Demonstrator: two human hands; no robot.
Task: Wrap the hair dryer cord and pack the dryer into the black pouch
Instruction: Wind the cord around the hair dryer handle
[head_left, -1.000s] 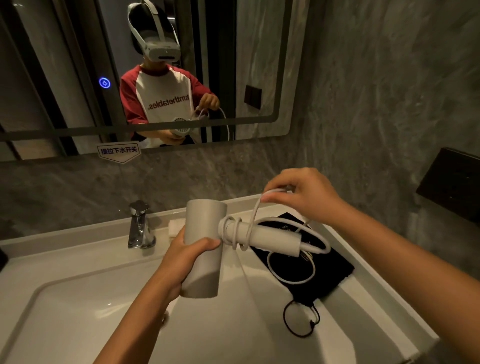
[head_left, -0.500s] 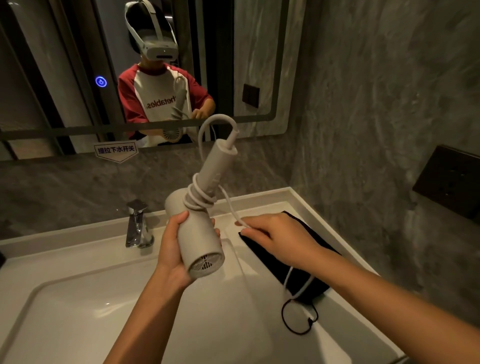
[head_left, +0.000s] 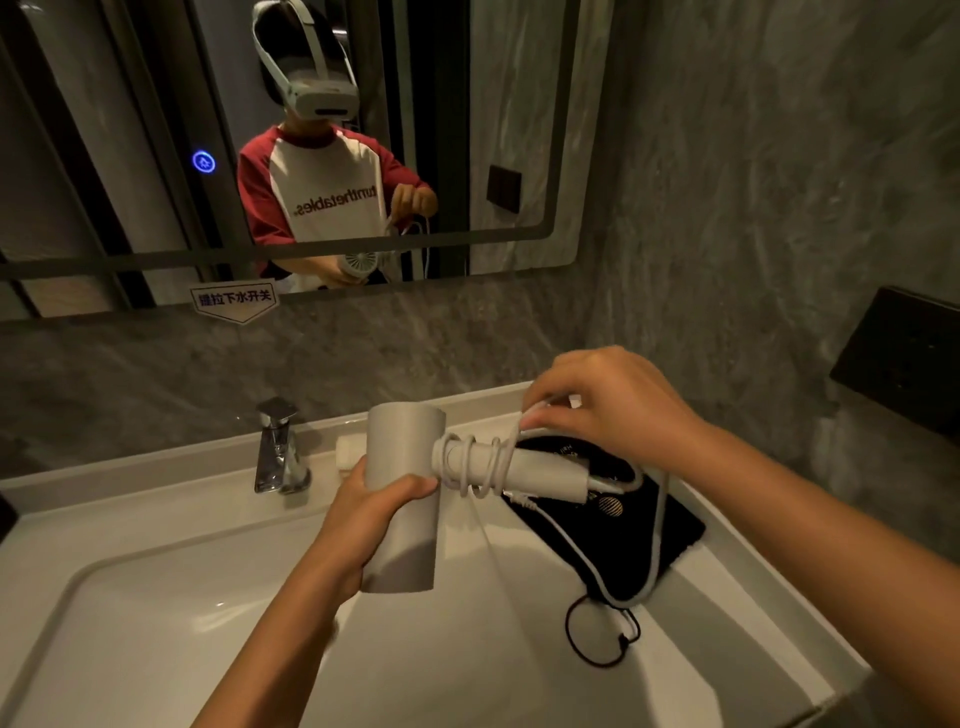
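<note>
Wrapping the cord is the step we are doing right now. Our left hand (head_left: 382, 512) is closing tight around the fat barrel of the white hair dryer (head_left: 402, 499), holding it up over the white sink (head_left: 156, 623). The handle of the dryer is pointing to the right. Our right hand (head_left: 605, 410) is pinching the white cord (head_left: 660, 545) just above the handle, with the fingers close together.

We are seeing a few loops of cord sitting around the handle, close to the barrel. More cord is hanging loose. It is drooping down in a long loop on the right, over the black pouch (head_left: 613, 540). The pouch is lying flat on the right side of the sink counter, under the handle, and its thin black drawstring (head_left: 597, 636) is curling toward us. We cannot tell if the pouch mouth is open.

A shiny faucet (head_left: 278, 447) is standing on the far side of the sink, to the left of the dryer. A big mirror (head_left: 519, 104) is hanging on the far wall.

We are thinking the job is about half done. Next we are going to need to bring the cord around the handle again, keeping it snug so the loops do not slip off. The dryer cannot go in the pouch until the loose part is wound up.
</note>
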